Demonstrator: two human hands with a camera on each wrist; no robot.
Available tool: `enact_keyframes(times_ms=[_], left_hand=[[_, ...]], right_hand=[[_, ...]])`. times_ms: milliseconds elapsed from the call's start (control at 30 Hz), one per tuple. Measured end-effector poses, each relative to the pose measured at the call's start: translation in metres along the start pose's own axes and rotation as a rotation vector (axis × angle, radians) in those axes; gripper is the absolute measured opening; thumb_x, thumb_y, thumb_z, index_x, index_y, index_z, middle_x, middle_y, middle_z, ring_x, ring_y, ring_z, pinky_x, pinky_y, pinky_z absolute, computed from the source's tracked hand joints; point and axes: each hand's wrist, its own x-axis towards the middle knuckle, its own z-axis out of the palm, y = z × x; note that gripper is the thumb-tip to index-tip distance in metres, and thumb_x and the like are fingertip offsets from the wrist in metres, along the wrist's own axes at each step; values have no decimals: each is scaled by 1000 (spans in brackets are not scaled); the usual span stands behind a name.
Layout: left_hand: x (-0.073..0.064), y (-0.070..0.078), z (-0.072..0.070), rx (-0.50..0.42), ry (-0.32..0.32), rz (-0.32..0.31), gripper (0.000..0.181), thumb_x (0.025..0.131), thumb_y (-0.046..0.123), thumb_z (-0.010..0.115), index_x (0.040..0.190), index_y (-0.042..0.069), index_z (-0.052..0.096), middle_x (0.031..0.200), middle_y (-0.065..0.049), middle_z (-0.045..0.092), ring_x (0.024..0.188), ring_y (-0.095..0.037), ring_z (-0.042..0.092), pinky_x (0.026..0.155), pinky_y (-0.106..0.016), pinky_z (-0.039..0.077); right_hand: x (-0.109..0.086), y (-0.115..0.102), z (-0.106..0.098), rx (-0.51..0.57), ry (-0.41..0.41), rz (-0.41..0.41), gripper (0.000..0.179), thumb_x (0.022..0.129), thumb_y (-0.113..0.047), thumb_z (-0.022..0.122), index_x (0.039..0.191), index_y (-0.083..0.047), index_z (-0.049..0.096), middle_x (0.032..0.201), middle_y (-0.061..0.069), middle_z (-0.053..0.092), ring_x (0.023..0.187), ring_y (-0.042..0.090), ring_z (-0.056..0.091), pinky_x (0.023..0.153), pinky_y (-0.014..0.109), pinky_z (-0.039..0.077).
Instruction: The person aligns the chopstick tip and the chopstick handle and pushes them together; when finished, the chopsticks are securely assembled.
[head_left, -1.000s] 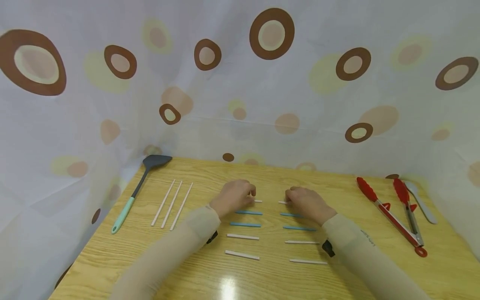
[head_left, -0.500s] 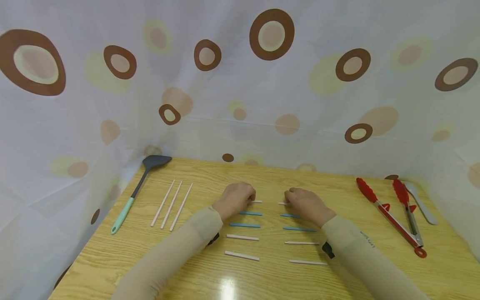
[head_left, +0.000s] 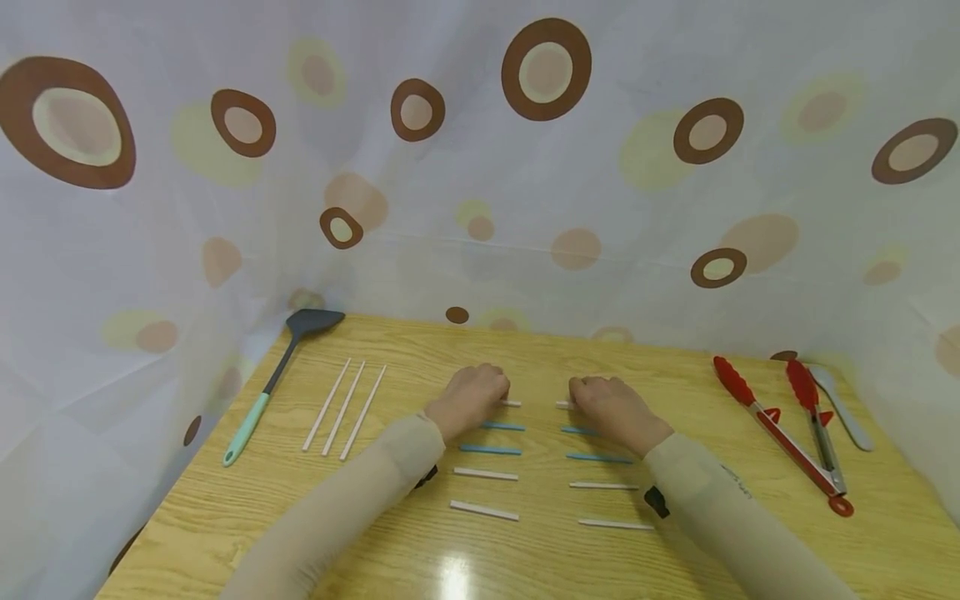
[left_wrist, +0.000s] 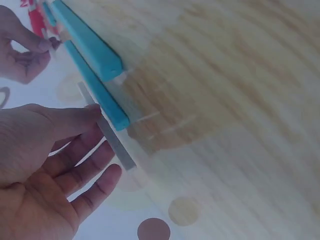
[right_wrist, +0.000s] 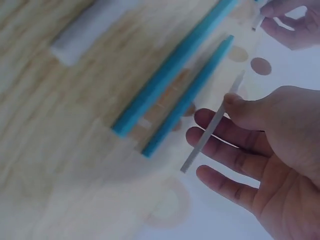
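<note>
At the far end of two columns of short sticks, my left hand (head_left: 467, 400) pinches a slim white stick (left_wrist: 119, 149) between thumb and fingers. Opposite it, my right hand (head_left: 613, 408) pinches a matching white stick (right_wrist: 206, 135), its thumb on one side and fingers behind. One end of each held stick points into the gap between the columns. Nearer me in the left column lie two blue sticks (head_left: 491, 450) and two white sticks (head_left: 484, 511). The right column has two blue sticks (head_left: 598, 457) and two white sticks (head_left: 615, 524) likewise. Both hands partly cover the farther blue sticks.
Three long white sticks (head_left: 345, 408) lie side by side at the left. Beyond them is a turner (head_left: 262, 400) with a mint handle. Red-tipped tongs (head_left: 787, 442) and a pale grey utensil (head_left: 842, 407) lie at the right. A patterned cloth (head_left: 480, 167) encloses the wooden table (head_left: 420, 558).
Both hands have lowered slightly and their fingers have drawn in around the far white sticks. The left hand's stick has shifted a little left. The other sticks lie as before.
</note>
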Motion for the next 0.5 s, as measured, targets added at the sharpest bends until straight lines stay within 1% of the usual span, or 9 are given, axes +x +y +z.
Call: enact_keyframes(times_ms=[100, 167, 233, 333, 400, 500], left_hand=[[-2, -1, -5, -34, -7, -12, 4, 95, 13, 69, 98, 12, 72, 94, 0, 67, 87, -15, 64, 71, -24, 53], [-4, -1, -9, -63, -8, -19, 5, 95, 10, 69, 100, 11, 69, 97, -1, 68, 89, -15, 64, 71, -24, 53], [-5, -1, -14, -95, -3, -23, 8, 94, 8, 69, 102, 10, 67, 99, -2, 68, 91, -15, 65, 73, -22, 53], [-6, -1, -21, -103, 24, -1, 16, 92, 5, 71, 108, 9, 69, 105, -3, 67, 95, -15, 65, 74, -20, 52], [-7, -1, -25, -99, 47, 19, 19, 92, 5, 71, 110, 8, 71, 107, -4, 67, 95, -15, 65, 74, -19, 52], [-10, 0, -31, -91, 73, 40, 20, 93, 6, 69, 112, 10, 71, 106, -3, 65, 95, -14, 64, 72, -18, 51]], right_hand=[[0, 1, -3, 19, 17, -5, 26, 87, 3, 74, 86, -6, 49, 67, 5, 55, 52, 17, 54, 45, 28, 46], [0, 1, -6, 47, 12, 14, 24, 85, 4, 75, 89, -5, 52, 70, 6, 59, 53, 17, 56, 48, 27, 49], [1, 1, -10, 64, -13, 45, 22, 83, 3, 77, 92, -4, 57, 76, 6, 62, 57, 17, 58, 51, 26, 51], [3, 1, -16, 46, -33, 77, 22, 80, 3, 79, 97, -4, 67, 86, 8, 67, 65, 18, 64, 56, 27, 54], [5, -1, -21, 12, -33, 86, 21, 80, 3, 80, 97, -5, 71, 88, 7, 68, 66, 18, 65, 58, 30, 55], [7, -4, -29, -20, 11, 86, 19, 80, 2, 80, 95, -7, 73, 87, 6, 69, 65, 18, 64, 60, 34, 56]])
